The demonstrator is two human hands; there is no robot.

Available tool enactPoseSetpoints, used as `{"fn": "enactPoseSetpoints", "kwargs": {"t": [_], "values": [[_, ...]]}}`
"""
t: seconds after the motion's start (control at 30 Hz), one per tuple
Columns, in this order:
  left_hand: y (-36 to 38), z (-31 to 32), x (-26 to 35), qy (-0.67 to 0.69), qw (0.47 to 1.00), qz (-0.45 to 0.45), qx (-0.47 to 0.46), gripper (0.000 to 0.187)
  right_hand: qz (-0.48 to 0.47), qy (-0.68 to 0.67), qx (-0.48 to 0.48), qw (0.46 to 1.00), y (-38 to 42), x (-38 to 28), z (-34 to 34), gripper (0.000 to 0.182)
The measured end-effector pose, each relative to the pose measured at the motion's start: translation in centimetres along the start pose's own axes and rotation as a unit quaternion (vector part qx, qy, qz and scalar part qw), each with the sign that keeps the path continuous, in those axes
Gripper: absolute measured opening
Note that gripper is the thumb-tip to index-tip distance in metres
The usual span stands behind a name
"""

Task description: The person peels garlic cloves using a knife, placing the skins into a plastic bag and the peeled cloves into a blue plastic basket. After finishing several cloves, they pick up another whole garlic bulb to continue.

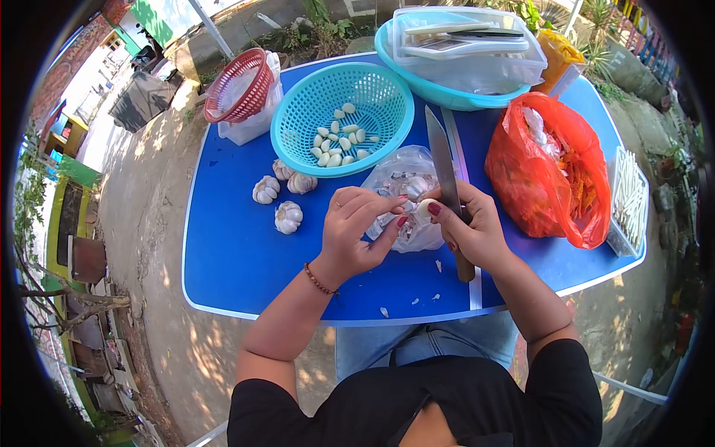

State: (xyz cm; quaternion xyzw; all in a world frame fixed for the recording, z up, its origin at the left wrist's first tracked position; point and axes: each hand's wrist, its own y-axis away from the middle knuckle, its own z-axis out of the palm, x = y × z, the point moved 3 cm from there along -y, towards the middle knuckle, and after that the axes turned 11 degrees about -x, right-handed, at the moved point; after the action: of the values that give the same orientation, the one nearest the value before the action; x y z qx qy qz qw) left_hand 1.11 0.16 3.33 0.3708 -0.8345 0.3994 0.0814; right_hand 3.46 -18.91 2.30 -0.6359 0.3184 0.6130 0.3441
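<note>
My right hand (472,227) grips a knife (445,162) with its blade pointing up and away from me. Between that hand's thumb and fingers is a peeled garlic clove (424,208). My left hand (359,227) is beside it, thumb and index finger drawn together in a pinch; whatever they hold is too small to make out. Beneath both hands lies a clear plastic bag (406,235) with garlic skins and a garlic bulb in it, partly hidden. Peeled cloves (342,141) lie in a turquoise basket (287,123). Several whole garlic bulbs (288,217) sit to the left.
A red basket (240,88) stands at the back left. Clear containers (469,56) rest in a turquoise basin (395,59) at the back. On the right are a red plastic bag (521,179) and a box of white sticks (629,197). Skin scraps dot the blue table (246,276).
</note>
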Motion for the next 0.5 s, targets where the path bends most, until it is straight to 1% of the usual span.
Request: {"fn": "enactPoseSetpoints", "kwargs": {"t": [0.13, 0.23, 0.27, 0.33, 0.37, 0.4, 0.43, 0.5], "values": [[-0.3, -0.8, 0.1, -0.070, 0.996, 0.016, 0.061, 0.018, 0.029, 0.020, -0.011, 0.999, -0.5, -0.5, 0.6, 0.016], [0.3, -1.4, -1.1, -0.061, 0.996, -0.025, 0.062, 0.017, 0.035, 0.114, -0.047, 0.992, -1.3, -2.0, 1.5, 0.016], [0.5, -1.5, -1.6, -0.066, 0.996, -0.026, 0.055, 0.014, 0.035, 0.110, -0.046, 0.992, -1.7, -2.3, 1.7, 0.016], [0.6, -1.7, -2.4, -0.086, 0.991, -0.026, 0.099, 0.015, 0.042, 0.102, -0.043, 0.993, -3.0, -2.9, 2.0, 0.017], [0.5, -1.7, -2.6, -0.094, 0.988, -0.027, 0.121, 0.016, 0.024, 0.113, -0.028, 0.993, -3.9, -3.1, 2.0, 0.018], [0.4, -1.7, -2.7, -0.101, 0.984, -0.037, 0.139, 0.021, 0.005, 0.125, -0.012, 0.992, -5.2, -3.1, 2.1, 0.019], [0.2, -1.7, -2.9, -0.107, 0.984, -0.043, 0.138, 0.022, -0.016, 0.136, 0.004, 0.991, -6.3, -3.2, 2.1, 0.020], [0.2, -1.8, -3.4, -0.122, 0.982, -0.054, 0.134, 0.025, -0.021, 0.128, 0.011, 0.992, -8.2, -3.4, 2.3, 0.022]]}}
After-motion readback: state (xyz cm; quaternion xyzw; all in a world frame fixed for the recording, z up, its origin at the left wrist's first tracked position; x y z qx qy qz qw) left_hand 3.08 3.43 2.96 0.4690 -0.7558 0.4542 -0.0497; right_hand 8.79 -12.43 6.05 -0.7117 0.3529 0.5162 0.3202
